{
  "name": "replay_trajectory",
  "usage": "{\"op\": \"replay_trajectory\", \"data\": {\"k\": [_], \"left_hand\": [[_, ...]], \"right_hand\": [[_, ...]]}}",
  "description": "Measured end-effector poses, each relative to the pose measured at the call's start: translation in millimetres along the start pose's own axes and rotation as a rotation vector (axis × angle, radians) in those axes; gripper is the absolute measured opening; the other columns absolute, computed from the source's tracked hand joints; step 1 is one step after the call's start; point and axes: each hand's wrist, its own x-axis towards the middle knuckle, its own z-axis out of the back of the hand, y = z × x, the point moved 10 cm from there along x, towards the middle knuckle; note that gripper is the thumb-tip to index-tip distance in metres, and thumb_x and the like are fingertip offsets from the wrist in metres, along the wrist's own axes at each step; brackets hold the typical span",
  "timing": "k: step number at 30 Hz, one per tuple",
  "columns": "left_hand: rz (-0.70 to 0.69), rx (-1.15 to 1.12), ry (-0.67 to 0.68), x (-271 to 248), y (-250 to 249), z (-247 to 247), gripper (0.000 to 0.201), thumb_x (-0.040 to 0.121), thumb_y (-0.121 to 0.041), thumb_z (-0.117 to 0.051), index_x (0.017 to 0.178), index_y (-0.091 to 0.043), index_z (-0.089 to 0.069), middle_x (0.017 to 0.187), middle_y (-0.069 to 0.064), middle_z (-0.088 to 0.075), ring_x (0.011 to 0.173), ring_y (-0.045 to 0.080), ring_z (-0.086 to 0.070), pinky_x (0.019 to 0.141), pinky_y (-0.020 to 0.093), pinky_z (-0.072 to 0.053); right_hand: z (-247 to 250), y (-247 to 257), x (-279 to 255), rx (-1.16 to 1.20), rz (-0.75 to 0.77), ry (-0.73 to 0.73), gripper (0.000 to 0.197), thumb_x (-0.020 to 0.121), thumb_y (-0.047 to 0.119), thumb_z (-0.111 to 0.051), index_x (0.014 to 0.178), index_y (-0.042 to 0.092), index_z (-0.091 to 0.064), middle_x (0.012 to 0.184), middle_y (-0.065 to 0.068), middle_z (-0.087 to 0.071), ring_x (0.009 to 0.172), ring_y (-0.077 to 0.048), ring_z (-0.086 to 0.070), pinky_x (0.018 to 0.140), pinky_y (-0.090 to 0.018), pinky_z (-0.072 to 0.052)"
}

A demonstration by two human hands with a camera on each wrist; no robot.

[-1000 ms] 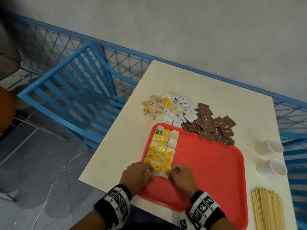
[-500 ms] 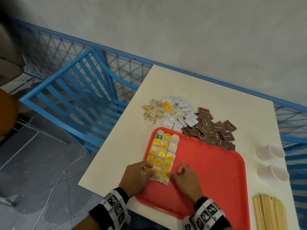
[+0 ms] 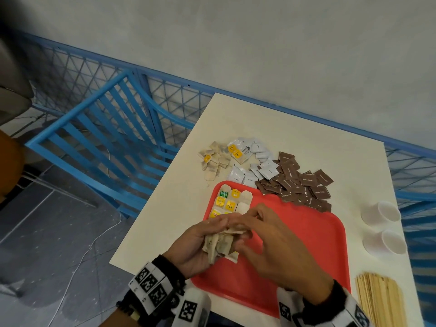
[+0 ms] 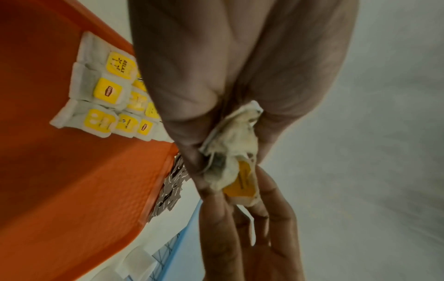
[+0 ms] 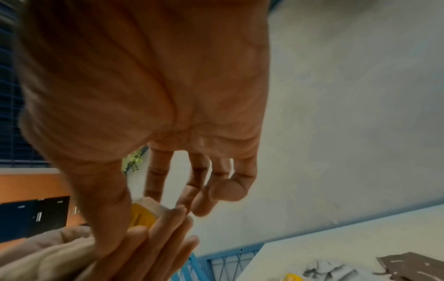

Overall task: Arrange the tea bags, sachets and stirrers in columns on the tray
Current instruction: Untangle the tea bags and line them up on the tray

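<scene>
Red plastic tray (image 3: 306, 244) sits on the cream table (image 3: 295, 142), the landmark here. Beyond its far edge: loose tea bags (image 3: 213, 161), glossy white sachets (image 3: 259, 161), flat brown sachets (image 3: 302, 182). Right of it: two white paper cups (image 3: 382, 225), and a bundle of thin wooden stirrers (image 3: 377, 300) at its near right corner. Columns of yellow-tagged bags (image 3: 230, 200) lie flat in its far left corner, partly hidden by the hands. Left hand (image 3: 198, 246) above the tray, fingers curled round a crumpled bunch of bags (image 3: 220, 244). Right hand (image 3: 271, 246) pinches one yellow-tagged bag (image 5: 144, 213) from that bunch.
</scene>
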Motion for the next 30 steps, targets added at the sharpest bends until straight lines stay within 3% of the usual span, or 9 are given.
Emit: {"op": "replay_trajectory", "data": {"k": [3, 7, 10, 14, 17, 20, 22, 26, 30], "left_hand": [[0.043, -0.025, -0.085, 3, 8, 15, 0.064, 0.087, -0.006, -0.065, 0.144, 0.009, -0.039, 0.151, 0.032, -0.036, 0.14, 0.046, -0.037, 0.099, 0.042, -0.05], [0.077, -0.036, -0.095, 4, 14, 16, 0.067, 0.084, -0.008, -0.074, 0.142, 0.007, -0.044, 0.141, 0.027, -0.046, 0.116, 0.035, -0.06, 0.101, 0.049, -0.047], [0.09, -0.015, -0.063, 1, 16, 9, 0.05, 0.085, -0.018, -0.074, 0.128, 0.003, -0.06, 0.117, 0.022, -0.062, 0.093, 0.027, -0.07, 0.072, 0.039, -0.063], [0.072, 0.216, -0.022, -1, 3, 0, 0.049, 0.078, -0.011, -0.082, 0.122, -0.003, -0.062, 0.103, 0.017, -0.066, 0.062, 0.014, -0.061, 0.048, 0.021, -0.053], [0.047, 0.683, -0.16, -3, -12, 14, 0.023, 0.094, -0.009, -0.065, 0.117, -0.006, -0.065, 0.089, 0.012, -0.065, 0.05, 0.009, -0.05, 0.043, 0.018, -0.04], [-0.122, 0.869, -0.347, -8, -43, 20, 0.018, 0.092, -0.026, -0.071, 0.109, -0.021, -0.072, 0.095, 0.027, -0.065, 0.064, 0.033, -0.065, 0.052, 0.036, -0.055], [-0.27, 0.864, -0.348, -15, -65, -1, 0.028, 0.083, -0.032, -0.078, 0.111, -0.03, -0.072, 0.1, 0.024, -0.064, 0.07, 0.046, -0.062, 0.055, 0.047, -0.056], [-0.442, 0.94, -0.24, -20, -83, -46, 0.039, 0.079, -0.025, -0.078, 0.117, -0.029, -0.07, 0.088, -0.006, -0.068, 0.053, 0.012, -0.047, 0.044, 0.023, -0.037], [-0.465, 0.954, -0.305, -23, -86, -38, 0.006, 0.088, -0.015, -0.073, 0.093, -0.012, -0.072, 0.075, 0.003, -0.068, 0.055, 0.01, -0.058, 0.047, 0.019, -0.041]], "right_hand": [[-6, -5, -4, -0.078, 0.01, -0.01, 0.031, 0.084, 0.043, -0.063, 0.116, 0.042, -0.063, 0.103, 0.017, -0.045, 0.096, 0.003, -0.046, 0.076, -0.01, -0.037], [-1, -19, -2, 0.035, -0.044, -0.13, 0.021, 0.088, 0.044, -0.056, 0.096, 0.034, -0.073, 0.095, 0.017, -0.053, 0.093, 0.002, -0.05, 0.076, -0.009, -0.036], [19, -29, -2, 0.202, -0.115, -0.266, 0.01, 0.087, 0.032, -0.067, 0.088, 0.028, -0.076, 0.092, 0.013, -0.06, 0.086, -0.001, -0.057, 0.073, -0.007, -0.037], [33, -44, 0, 0.486, -0.224, -0.285, 0.008, 0.091, 0.021, -0.07, 0.093, 0.024, -0.076, 0.085, 0.005, -0.072, 0.076, -0.008, -0.063, 0.068, -0.025, -0.047], [49, -49, 0, 0.698, -0.258, -0.342, 0.01, 0.089, 0.013, -0.067, 0.089, 0.019, -0.076, 0.082, 0.005, -0.075, 0.074, -0.004, -0.065, 0.071, -0.018, -0.05], [55, -48, 4, 0.63, -0.239, -0.322, 0.009, 0.087, 0.02, -0.069, 0.089, 0.022, -0.078, 0.098, 0.008, -0.073, 0.09, -0.009, -0.067, 0.077, -0.019, -0.05], [51, -43, 9, 0.551, -0.22, -0.283, 0.012, 0.087, 0.029, -0.067, 0.09, 0.026, -0.078, 0.1, 0.009, -0.071, 0.091, -0.012, -0.066, 0.074, -0.022, -0.047], [43, -27, 21, 0.645, -0.177, -0.248, 0.012, 0.09, 0.014, -0.069, 0.098, 0.021, -0.074, 0.085, 0.002, -0.075, 0.078, -0.018, -0.068, 0.073, -0.03, -0.051], [40, -21, 27, 0.737, -0.186, -0.315, 0.013, 0.085, 0.009, -0.074, 0.096, 0.014, -0.069, 0.079, -0.003, -0.073, 0.071, -0.011, -0.064, 0.067, -0.025, -0.049]]}}
